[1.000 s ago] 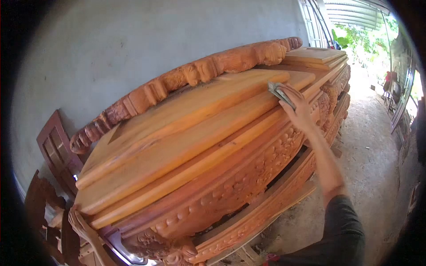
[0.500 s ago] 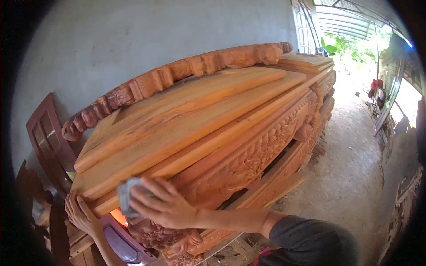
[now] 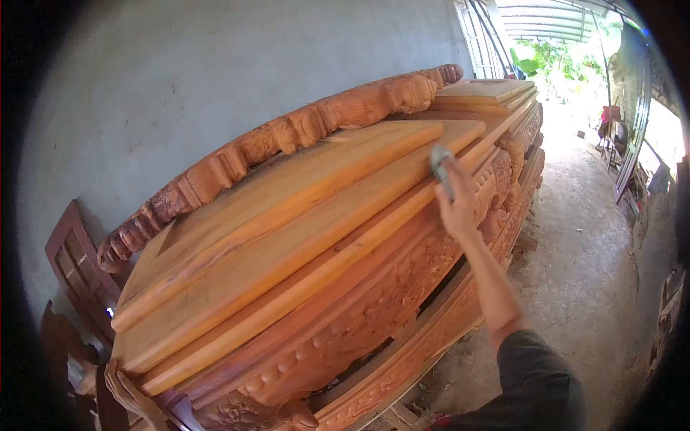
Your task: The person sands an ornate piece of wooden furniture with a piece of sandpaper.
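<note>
My right hand (image 3: 458,208) is at the far part of the large carved wooden piece (image 3: 287,248). Its fingers grip a grey pad (image 3: 441,171), which looks like folded sandpaper and lies against the stepped front edge. At the near left corner, my left hand (image 3: 131,396) rests with its fingers stretched out along the wood, holding nothing. The stepped top boards are smooth, while the side below is carved in relief.
A long carved wooden rail (image 3: 287,133) lies along the back of the top, near the grey wall (image 3: 237,57). A dark red panelled frame (image 3: 83,262) leans at the left. The concrete floor (image 3: 575,266) runs along the right.
My right hand has swept with the grey pad from the near left end to the far right along the edge. My left hand stays at the corner, and the view has shifted slightly.
</note>
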A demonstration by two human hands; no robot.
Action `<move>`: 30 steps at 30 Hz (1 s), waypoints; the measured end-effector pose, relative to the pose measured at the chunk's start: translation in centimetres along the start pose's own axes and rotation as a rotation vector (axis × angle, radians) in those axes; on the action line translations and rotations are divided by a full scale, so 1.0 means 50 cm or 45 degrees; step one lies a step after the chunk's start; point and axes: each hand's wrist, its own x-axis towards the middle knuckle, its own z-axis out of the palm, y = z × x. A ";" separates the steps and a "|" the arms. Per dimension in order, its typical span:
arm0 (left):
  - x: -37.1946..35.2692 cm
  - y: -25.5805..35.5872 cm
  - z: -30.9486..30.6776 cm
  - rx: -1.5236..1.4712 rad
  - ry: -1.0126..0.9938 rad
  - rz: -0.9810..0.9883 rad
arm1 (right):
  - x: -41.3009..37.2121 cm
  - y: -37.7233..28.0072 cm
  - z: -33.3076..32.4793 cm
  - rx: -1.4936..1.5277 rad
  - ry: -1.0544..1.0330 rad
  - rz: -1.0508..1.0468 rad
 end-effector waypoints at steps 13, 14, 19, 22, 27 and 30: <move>0.004 0.003 -0.004 0.015 -0.003 0.028 | -0.072 0.144 -0.039 -0.634 -0.328 0.092; 0.004 0.004 -0.001 0.018 0.020 0.019 | -0.083 0.083 -0.045 -0.546 -0.359 0.029; 0.012 0.044 -0.009 0.048 0.060 0.000 | -0.180 -0.302 -0.062 -0.215 -0.658 -0.218; 0.017 0.045 -0.012 0.099 0.090 -0.045 | -0.278 -0.515 -0.045 0.115 -0.635 -0.514; 0.017 0.067 -0.033 0.099 0.121 -0.099 | -0.369 -0.808 0.017 0.435 -0.662 -0.629; 0.018 0.067 -0.033 0.132 0.108 -0.050 | -0.407 -0.942 0.027 0.657 -0.860 -0.797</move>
